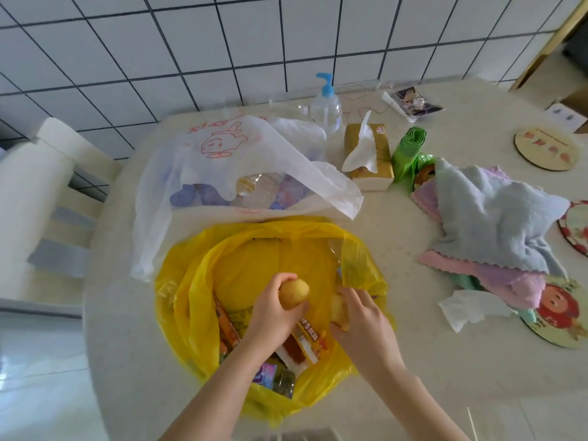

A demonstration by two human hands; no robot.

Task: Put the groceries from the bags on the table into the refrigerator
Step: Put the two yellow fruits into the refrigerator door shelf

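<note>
My left hand (273, 310) grips a potato (294, 292), lifted just above the open mouth of the yellow bag (197, 281), its long axis running roughly toward the wall. My right hand (362, 316) curls round a second potato (339, 311) at the bag's right edge, partly hidden by my fingers. Both hands are directly over the bag, so each lift goes straight up. Inside lie boxed packets (302, 342) and a jar (284, 381). Behind it, the white bag (254, 148) on the bench (429, 361) holds bottles, I judge.
</note>
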